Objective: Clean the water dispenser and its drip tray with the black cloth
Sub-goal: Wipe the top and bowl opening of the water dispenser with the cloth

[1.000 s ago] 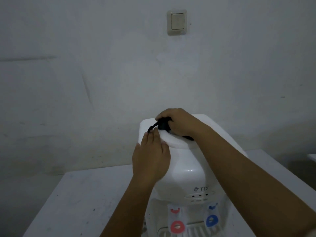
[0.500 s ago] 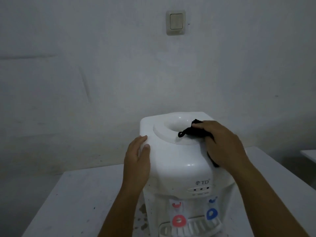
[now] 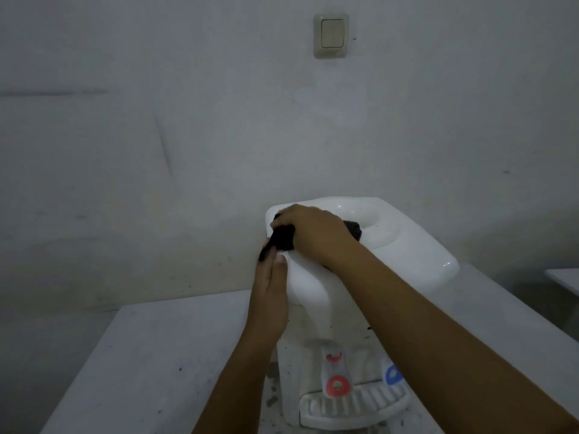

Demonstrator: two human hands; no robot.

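Centrally, we see a white water dispenser (image 3: 369,255) standing on a pale desk (image 3: 175,349) against a grey wall that carries a light switch (image 3: 331,35). The right hand (image 3: 316,233) reaches across the dispenser's top, its fingers curled round a bunched black cloth (image 3: 282,238), and presses the cloth onto the upper left corner beside the bottle well (image 3: 360,214); part of the cloth shows behind the hand at the well's rim. The left hand (image 3: 271,286) lies flat against the dispenser's left side with fingers straight, holding nothing; we judge that it braces the light, bottle-less unit so that the wiping pressure does not slide or tip it. Below, the red tap (image 3: 337,385) and blue tap (image 3: 393,374) hang over the ribbed drip tray (image 3: 354,405), which no hand touches. We judge the tray, and the speckled front panel above it, to be work not yet done.
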